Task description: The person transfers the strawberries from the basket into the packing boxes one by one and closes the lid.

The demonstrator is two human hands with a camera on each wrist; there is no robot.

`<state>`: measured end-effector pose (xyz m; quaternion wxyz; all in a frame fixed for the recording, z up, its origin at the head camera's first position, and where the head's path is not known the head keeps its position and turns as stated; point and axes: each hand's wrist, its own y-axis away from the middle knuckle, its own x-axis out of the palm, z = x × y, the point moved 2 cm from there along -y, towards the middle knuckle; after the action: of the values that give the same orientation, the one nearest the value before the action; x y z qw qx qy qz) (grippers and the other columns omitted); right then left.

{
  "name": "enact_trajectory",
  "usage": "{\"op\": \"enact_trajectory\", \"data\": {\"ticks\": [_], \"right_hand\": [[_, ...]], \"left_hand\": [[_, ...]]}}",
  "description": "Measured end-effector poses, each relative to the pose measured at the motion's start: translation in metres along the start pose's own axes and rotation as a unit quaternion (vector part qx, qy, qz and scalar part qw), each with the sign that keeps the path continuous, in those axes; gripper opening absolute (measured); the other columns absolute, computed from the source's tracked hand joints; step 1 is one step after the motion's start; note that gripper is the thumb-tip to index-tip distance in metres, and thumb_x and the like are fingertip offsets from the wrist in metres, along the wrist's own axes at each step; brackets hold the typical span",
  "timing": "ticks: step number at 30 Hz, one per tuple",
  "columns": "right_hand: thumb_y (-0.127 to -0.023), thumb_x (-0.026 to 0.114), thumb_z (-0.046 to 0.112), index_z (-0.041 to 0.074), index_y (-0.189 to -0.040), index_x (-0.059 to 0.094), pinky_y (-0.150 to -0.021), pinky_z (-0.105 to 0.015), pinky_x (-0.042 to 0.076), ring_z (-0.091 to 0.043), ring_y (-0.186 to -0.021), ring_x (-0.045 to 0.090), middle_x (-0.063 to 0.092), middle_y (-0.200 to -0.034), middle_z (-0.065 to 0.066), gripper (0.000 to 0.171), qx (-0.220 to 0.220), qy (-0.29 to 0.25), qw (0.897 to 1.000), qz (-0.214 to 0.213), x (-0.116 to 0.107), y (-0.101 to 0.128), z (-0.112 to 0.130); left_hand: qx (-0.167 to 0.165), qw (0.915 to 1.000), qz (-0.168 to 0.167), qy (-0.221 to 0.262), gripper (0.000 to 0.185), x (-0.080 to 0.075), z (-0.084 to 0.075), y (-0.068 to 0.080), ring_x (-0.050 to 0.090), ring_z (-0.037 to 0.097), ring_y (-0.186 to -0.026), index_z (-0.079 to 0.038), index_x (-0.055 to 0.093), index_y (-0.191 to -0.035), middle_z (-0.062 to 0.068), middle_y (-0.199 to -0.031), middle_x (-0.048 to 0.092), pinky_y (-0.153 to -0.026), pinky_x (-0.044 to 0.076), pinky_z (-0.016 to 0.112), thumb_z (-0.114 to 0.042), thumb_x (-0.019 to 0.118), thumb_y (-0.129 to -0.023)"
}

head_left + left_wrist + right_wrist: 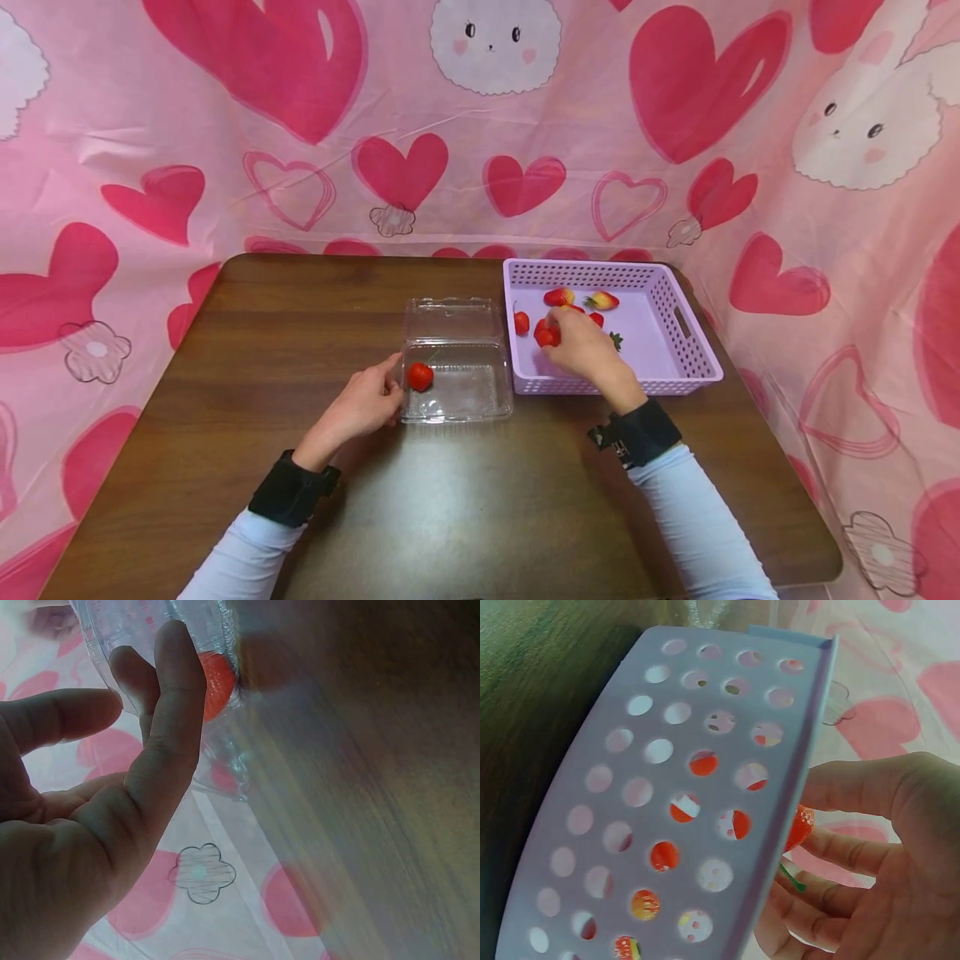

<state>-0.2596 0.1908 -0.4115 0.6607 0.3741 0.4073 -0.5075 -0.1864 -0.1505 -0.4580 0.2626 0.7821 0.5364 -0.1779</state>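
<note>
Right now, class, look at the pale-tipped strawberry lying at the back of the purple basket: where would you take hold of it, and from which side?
Probably pinch the strawberry across its plump middle, coming straight down from above. It lies on its side on the basket floor, walls block a sideways approach, and the right hand is nearest.

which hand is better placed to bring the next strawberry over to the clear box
The right hand: it is already inside the lilac perforated plastic basket with its fingers on a red strawberry. The left hand rests against the clear plastic clamshell box, steadying it, away from the basket.
</note>
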Motion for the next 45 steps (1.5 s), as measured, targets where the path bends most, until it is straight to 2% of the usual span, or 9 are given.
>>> {"op": "enact_trajectory", "data": {"ticks": [6, 9, 16, 19, 25, 30, 35, 41, 45], "right_hand": [[-0.087, 0.078, 0.013, 0.004, -0.114, 0.063, -0.084, -0.049, 0.053, -0.032, -0.094, 0.058, 0.064, -0.098, -0.013, 0.032, -0.037, 0.001, 0.999, -0.032, -0.005, 0.002, 0.008], [-0.087, 0.078, 0.014, 0.005, -0.113, 0.063, -0.081, -0.048, 0.054, -0.032, -0.092, 0.058, 0.064, -0.097, -0.013, 0.032, -0.042, 0.003, 0.998, -0.041, -0.008, 0.004, 0.014], [-0.085, 0.080, 0.017, 0.007, -0.117, 0.064, -0.083, -0.051, 0.056, -0.032, -0.096, 0.059, 0.065, -0.104, -0.014, 0.037, -0.041, 0.007, 0.998, -0.055, -0.011, 0.010, 0.027], [-0.085, 0.080, 0.017, 0.006, -0.117, 0.065, -0.086, -0.052, 0.056, -0.032, -0.097, 0.059, 0.065, -0.107, -0.015, 0.037, -0.053, 0.003, 0.997, -0.060, -0.011, 0.012, 0.033], [-0.085, 0.081, 0.020, 0.009, -0.117, 0.065, -0.083, -0.053, 0.056, -0.031, -0.098, 0.060, 0.065, -0.106, -0.013, 0.037, -0.066, 0.006, 0.996, -0.067, -0.009, 0.014, 0.040], [-0.084, 0.082, 0.018, 0.008, -0.116, 0.066, -0.088, -0.050, 0.055, -0.030, -0.098, 0.061, 0.067, -0.106, -0.012, 0.038, -0.089, -0.003, 0.994, -0.070, -0.008, 0.014, 0.045], [-0.085, 0.080, 0.016, 0.005, -0.113, 0.066, -0.084, -0.048, 0.054, -0.031, -0.091, 0.060, 0.066, -0.099, -0.011, 0.034, -0.114, -0.004, 0.991, -0.075, -0.005, 0.014, 0.049], [-0.086, 0.081, 0.020, 0.008, -0.112, 0.067, -0.077, -0.050, 0.055, -0.029, -0.093, 0.060, 0.065, -0.100, -0.009, 0.032, -0.117, -0.007, 0.990, -0.073, 0.000, 0.015, 0.057], [-0.086, 0.082, 0.019, 0.008, -0.111, 0.067, -0.079, -0.047, 0.055, -0.028, -0.092, 0.060, 0.066, -0.098, -0.009, 0.030, -0.134, -0.014, 0.988, -0.072, 0.004, 0.014, 0.060]], "left_hand": [[0.003, 1.0000, -0.002, -0.002, 0.070, 0.001, 0.000, 0.000, 0.057, 0.023, -0.060, 0.005, 0.028, -0.163, 0.009, -0.076, 0.059, -0.055, 0.046, 0.032, -0.002, 0.059, -0.101], [0.004, 1.0000, -0.001, -0.003, 0.069, 0.000, 0.001, -0.001, 0.058, 0.023, -0.060, 0.005, 0.028, -0.163, 0.009, -0.077, 0.059, -0.055, 0.047, 0.032, -0.002, 0.059, -0.101], [0.001, 1.0000, -0.001, -0.003, 0.069, -0.001, -0.001, -0.001, 0.057, 0.023, -0.061, 0.005, 0.028, -0.163, 0.009, -0.078, 0.059, -0.056, 0.047, 0.032, -0.003, 0.058, -0.101], [0.000, 1.0000, -0.001, -0.004, 0.069, -0.001, -0.001, 0.000, 0.057, 0.023, -0.060, 0.005, 0.028, -0.163, 0.009, -0.077, 0.059, -0.055, 0.046, 0.032, -0.003, 0.058, -0.101], [0.003, 1.0000, -0.001, -0.004, 0.069, 0.000, -0.001, 0.000, 0.058, 0.022, -0.061, 0.006, 0.028, -0.163, 0.009, -0.078, 0.059, -0.055, 0.046, 0.032, -0.002, 0.058, -0.101], [0.003, 1.0000, -0.001, -0.003, 0.069, 0.000, -0.001, 0.000, 0.058, 0.022, -0.061, 0.005, 0.028, -0.163, 0.009, -0.078, 0.060, -0.056, 0.046, 0.032, -0.002, 0.058, -0.101], [-0.002, 1.0000, -0.001, -0.001, 0.069, 0.001, -0.002, 0.000, 0.058, 0.023, -0.061, 0.005, 0.028, -0.163, 0.009, -0.078, 0.060, -0.056, 0.047, 0.032, -0.002, 0.059, -0.101], [-0.005, 1.0000, 0.000, 0.002, 0.070, 0.002, -0.001, 0.000, 0.058, 0.023, -0.062, 0.004, 0.028, -0.163, 0.009, -0.079, 0.060, -0.057, 0.048, 0.032, -0.002, 0.059, -0.101], [-0.005, 1.0000, 0.000, 0.001, 0.069, 0.001, -0.001, 0.000, 0.058, 0.023, -0.062, 0.004, 0.028, -0.163, 0.009, -0.078, 0.059, -0.057, 0.047, 0.032, -0.003, 0.059, -0.102]]}}
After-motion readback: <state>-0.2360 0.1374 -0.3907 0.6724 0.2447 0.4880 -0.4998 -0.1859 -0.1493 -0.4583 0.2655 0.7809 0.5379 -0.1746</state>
